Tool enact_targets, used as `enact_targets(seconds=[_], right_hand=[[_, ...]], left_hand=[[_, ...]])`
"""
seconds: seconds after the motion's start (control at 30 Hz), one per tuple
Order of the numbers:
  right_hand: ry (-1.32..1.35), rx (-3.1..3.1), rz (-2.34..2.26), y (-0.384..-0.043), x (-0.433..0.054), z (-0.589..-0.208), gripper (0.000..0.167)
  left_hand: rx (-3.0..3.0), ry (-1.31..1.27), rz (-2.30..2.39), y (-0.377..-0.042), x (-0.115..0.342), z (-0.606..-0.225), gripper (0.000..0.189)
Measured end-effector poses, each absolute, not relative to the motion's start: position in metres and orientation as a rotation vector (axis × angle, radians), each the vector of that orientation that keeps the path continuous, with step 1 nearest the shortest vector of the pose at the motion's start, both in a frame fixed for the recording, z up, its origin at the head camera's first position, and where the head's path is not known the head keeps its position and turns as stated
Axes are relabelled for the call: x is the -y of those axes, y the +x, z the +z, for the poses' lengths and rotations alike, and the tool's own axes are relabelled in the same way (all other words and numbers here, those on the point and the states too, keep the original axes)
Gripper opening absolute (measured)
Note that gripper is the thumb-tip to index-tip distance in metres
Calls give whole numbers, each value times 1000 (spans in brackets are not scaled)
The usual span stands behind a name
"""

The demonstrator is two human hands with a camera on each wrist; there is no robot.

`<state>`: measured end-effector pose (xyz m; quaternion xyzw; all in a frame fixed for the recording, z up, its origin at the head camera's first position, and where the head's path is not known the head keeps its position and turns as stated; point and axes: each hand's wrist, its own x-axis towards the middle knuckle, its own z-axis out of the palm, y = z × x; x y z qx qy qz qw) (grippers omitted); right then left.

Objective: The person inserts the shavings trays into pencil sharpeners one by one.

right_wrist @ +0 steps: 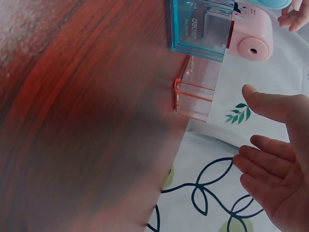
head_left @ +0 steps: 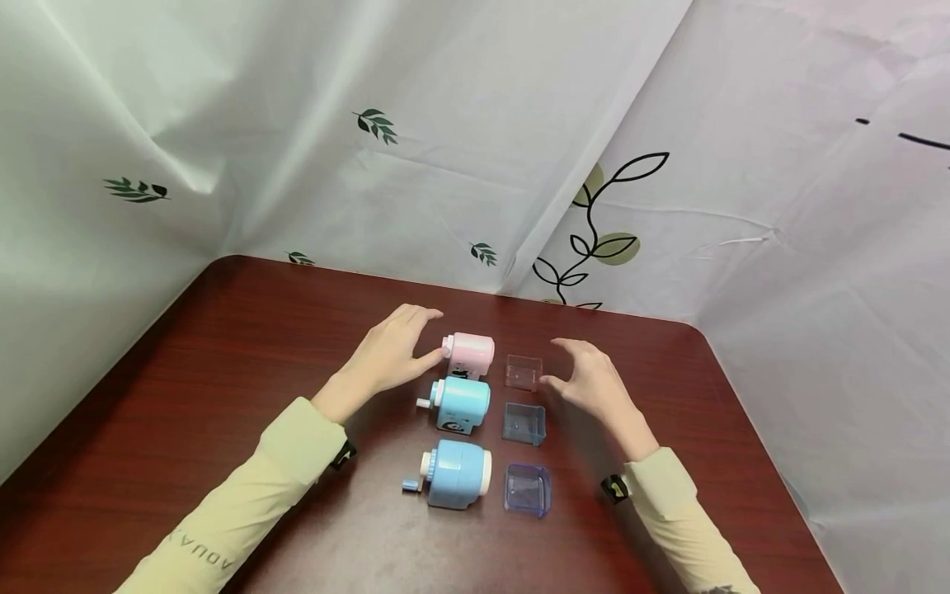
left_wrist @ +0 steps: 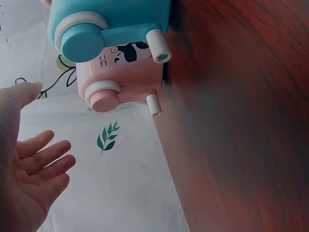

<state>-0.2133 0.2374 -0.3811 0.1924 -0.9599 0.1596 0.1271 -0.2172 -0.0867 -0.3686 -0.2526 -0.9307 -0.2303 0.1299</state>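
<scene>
Three crank pencil sharpeners stand in a column on the table: a pink one (head_left: 472,353) at the back, a turquoise one (head_left: 463,400) in the middle and a blue one (head_left: 455,473) in front. To the right of each lies a see-through shavings drawer: a clear pinkish drawer (head_left: 524,373), a teal-tinted drawer (head_left: 524,423) and a blue-tinted drawer (head_left: 527,490). My left hand (head_left: 393,351) is nearest the pink sharpener's crank side, fingers spread and holding nothing. Beside the pinkish drawer hovers my right hand (head_left: 591,381), thumb and fingers apart, also holding nothing.
The dark red wooden table (head_left: 223,363) ends at the back against a white curtain (head_left: 445,165) printed with leaves. The sharpeners' cranks, such as the blue crank handle (head_left: 411,485), stick out to the left.
</scene>
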Motion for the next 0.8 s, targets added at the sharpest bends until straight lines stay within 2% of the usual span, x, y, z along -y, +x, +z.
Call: enact_targets(seconds=[0.8], right_hand=[[581,2862,464,-223,-234,-389,69]], left_hand=[[2792,-892,-755,-237,73,-378,62]])
